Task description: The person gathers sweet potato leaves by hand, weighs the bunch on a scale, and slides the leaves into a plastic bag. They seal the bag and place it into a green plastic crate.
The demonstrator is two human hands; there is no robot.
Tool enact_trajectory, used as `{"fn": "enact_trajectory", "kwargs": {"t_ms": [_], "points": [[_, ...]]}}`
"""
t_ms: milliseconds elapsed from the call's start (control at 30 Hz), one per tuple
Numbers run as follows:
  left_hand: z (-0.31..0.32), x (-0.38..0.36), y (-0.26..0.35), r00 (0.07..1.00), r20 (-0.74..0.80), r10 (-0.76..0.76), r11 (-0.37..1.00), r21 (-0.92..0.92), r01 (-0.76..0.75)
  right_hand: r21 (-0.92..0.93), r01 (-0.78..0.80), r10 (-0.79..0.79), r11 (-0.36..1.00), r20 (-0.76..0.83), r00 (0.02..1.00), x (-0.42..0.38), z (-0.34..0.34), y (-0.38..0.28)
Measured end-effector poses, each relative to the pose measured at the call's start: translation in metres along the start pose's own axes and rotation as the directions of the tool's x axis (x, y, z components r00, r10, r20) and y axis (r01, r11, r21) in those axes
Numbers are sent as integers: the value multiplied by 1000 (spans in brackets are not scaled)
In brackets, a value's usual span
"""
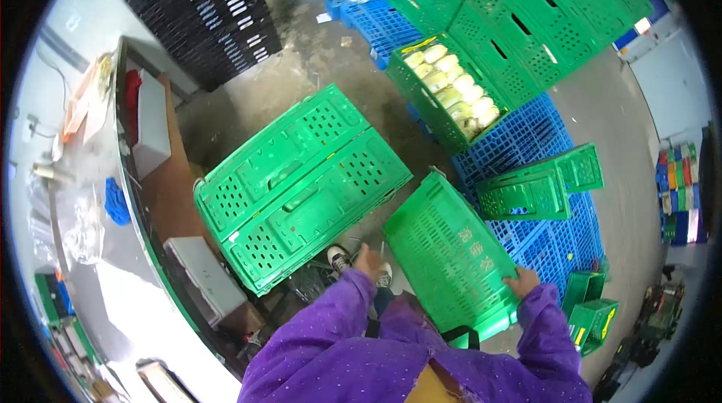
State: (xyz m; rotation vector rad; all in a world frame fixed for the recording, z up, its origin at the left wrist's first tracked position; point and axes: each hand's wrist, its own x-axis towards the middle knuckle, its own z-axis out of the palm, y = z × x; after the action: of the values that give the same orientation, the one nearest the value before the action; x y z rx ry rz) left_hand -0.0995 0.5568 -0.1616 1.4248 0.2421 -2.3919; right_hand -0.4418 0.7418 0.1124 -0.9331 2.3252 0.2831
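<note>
Plainly, room is tight close to the body: the lettered green crate [455,252] has a narrow strip of floor on its left, before the lidded crate [301,185], while its right edge runs along the blue pallet [575,234]. Its long wall is pierced with small slots and bears pale characters. The right hand [523,282] reaches out, wrist bent inward, fingers clamped on the crate's right rim; the left hand [368,262] hangs above the shoes, near the crate's left side, and I cannot tell whether its fingers are apart or together. Farther off, right, a crate of pale vegetables [451,91] stands before stacked green crates [519,19]; open floor [316,49] spreads past the lidded crate toward black crates [192,12] at far left.
</note>
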Motion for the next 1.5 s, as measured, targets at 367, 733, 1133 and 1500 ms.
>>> {"fn": "enact_trajectory", "kwargs": {"t_ms": [367,733,1133,1500], "points": [[191,-194,-85,774,610,-172,959,-75,272,189,200,-147,961,-265,953,-125,-198,-32],[182,-341,-31,760,583,287,948,-286,-138,-164,549,-551,820,-486,678,-224,-290,-145],[38,-215,21,720,-60,691,641,-410,-649,-548,825,-971,-139,-89,-223,-60,-193,-353],[-70,-290,-44,564,-480,672,380,-430,-819,-604,770,-978,-208,121,-170,69,-96,-385]]}}
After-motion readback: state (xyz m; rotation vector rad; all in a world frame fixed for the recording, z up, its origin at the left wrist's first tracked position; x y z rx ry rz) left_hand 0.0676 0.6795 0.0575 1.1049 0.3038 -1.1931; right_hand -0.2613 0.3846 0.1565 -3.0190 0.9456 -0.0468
